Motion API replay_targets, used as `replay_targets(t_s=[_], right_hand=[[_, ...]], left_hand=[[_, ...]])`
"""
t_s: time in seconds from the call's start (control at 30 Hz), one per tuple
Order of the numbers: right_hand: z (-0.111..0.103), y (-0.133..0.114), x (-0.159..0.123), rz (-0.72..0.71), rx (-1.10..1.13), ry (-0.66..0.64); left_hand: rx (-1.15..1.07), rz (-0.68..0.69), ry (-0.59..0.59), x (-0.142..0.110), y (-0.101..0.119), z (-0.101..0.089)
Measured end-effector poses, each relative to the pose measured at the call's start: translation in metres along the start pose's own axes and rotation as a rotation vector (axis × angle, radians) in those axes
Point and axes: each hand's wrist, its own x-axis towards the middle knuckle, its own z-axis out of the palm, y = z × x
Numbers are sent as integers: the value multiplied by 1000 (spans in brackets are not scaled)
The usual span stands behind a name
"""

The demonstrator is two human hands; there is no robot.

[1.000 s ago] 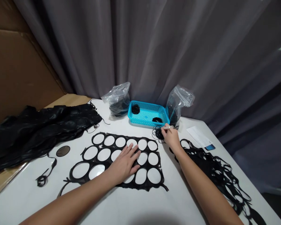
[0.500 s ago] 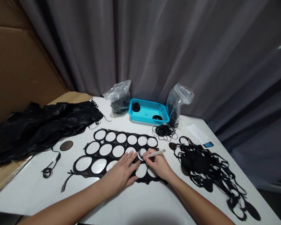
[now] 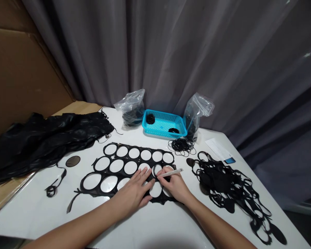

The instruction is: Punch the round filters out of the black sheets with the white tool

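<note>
- Below my right hand (image 3: 176,185), the open white tabletop (image 3: 155,224) gives a free path toward me
- Just right of it, black cut scraps (image 3: 217,183) block the way
- Ahead, a black loop pile (image 3: 181,146) sits in the path

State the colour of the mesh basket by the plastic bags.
The basket is bright turquoise; the head view shows it best.

Probably a workroom: curtain (image 3: 155,48), cardboard (image 3: 20,86)

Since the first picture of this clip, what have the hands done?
The right hand moved left from the loose black rings, carrying a white pen-like tool, to a black ring on a hole in the black sheet. The left hand stayed flat on the sheet.
</note>
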Motion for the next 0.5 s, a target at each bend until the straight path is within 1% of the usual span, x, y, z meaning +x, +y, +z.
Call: replay_targets(t_s=[0.1, 0.17, 0.23, 0.3, 0.37, 0.4, 0.43, 0.47, 0.5], right_hand=[[-1, -1, 0, -7, -8, -2], [0, -2, -3, -46, -46, -3], [4, -3, -7, -137, -134, 3], [9, -2, -12, -276, -268, -3], [10, 0, -11, -405, -408, -27], [8, 2, -8, -438, -473, -34], [3, 5, -1, -439, -532, -21], [-5, 8, 7, -404, -587, 23], [-16, 13, 17, -342, -630, 94]], left_hand=[[-7, 2, 12, 0, 0, 0], [-15, 3, 23, -1, -1, 1], [-18, 4, 25, -1, -1, 2], [-21, 7, 22, -2, -2, 3], [-23, 10, 22, -2, -3, 4], [-24, 12, 23, -2, -3, 4], [-25, 15, 25, -2, -3, 4], [-25, 17, 26, -3, -3, 4], [-24, 16, 28, -3, -3, 4]])
